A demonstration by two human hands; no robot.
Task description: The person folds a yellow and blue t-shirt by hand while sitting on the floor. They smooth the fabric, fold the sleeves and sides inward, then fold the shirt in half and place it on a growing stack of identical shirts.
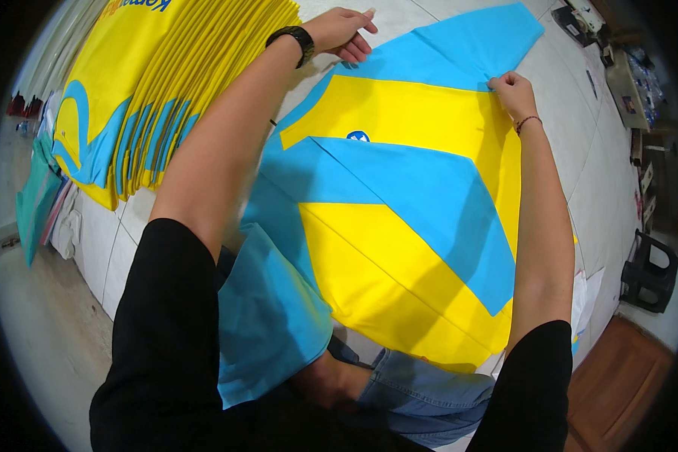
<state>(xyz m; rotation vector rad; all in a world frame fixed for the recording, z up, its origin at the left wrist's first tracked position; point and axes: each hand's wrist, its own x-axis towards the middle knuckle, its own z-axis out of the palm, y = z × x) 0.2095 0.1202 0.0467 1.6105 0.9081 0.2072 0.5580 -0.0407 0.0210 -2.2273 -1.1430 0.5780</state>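
Observation:
A yellow and light-blue fabric garment (407, 254) is spread over the floor in front of me, partly folded over itself. Its upper blue section (446, 48) reaches out to the far right. My right hand (511, 96) pinches the cloth where blue meets yellow at the right edge. Past the garment's far left edge, my left hand (342, 35) hovers with its fingers apart and nothing visible in it. A round blue-and-white emblem (358, 136) shows partly from under a blue fold. One blue part (271, 322) drapes near my bent leg.
A thick stack of folded yellow and blue garments (141, 101), bearing printing, lies at the left. Teal cloth (37, 192) sits beyond it. On the right are a dark plastic stool (651, 271), a brown wooden panel (621, 378) and a pen (591, 83) on white floor tiles (576, 147).

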